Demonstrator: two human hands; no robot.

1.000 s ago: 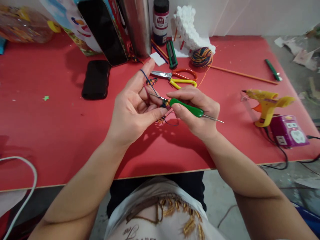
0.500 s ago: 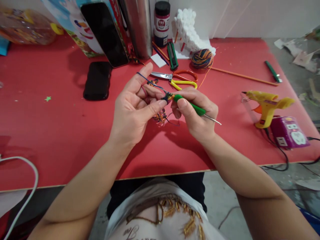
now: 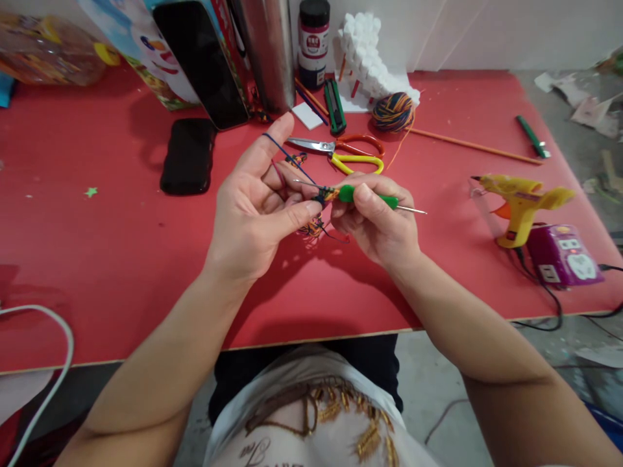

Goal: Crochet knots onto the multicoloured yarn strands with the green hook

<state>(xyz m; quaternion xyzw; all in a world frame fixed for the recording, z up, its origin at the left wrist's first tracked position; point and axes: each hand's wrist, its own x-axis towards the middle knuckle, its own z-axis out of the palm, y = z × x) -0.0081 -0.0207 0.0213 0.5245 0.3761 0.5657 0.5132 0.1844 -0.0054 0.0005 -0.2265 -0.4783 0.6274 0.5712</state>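
Between the thumb and fingers of my left hand (image 3: 253, 207) is pinched a small multicoloured crochet piece (image 3: 325, 194). Dark blue yarn (image 3: 298, 165) runs taut from the piece to my raised left index finger and loops around it. My right hand (image 3: 382, 217) grips the green handle of a crochet hook (image 3: 389, 200); one metal end points right, and the other passes through the work toward my left fingers. Loose strands of yarn (image 3: 311, 228) hang below the piece, close above the red table. My fingers partly hide the stitches.
Scissors (image 3: 335, 148) lie just beyond my hands, with a yarn ball (image 3: 393, 112) and a green cutter (image 3: 335, 107) behind. At right stand a yellow glue gun (image 3: 518, 204) and a purple box (image 3: 564, 256). A black phone (image 3: 202, 65) leans at back left, near a steel flask (image 3: 267, 55).
The hook has turned closer to level, and its left metal tip now shows beyond the crochet piece. My left hand has shifted slightly left, its index finger still raised with yarn.
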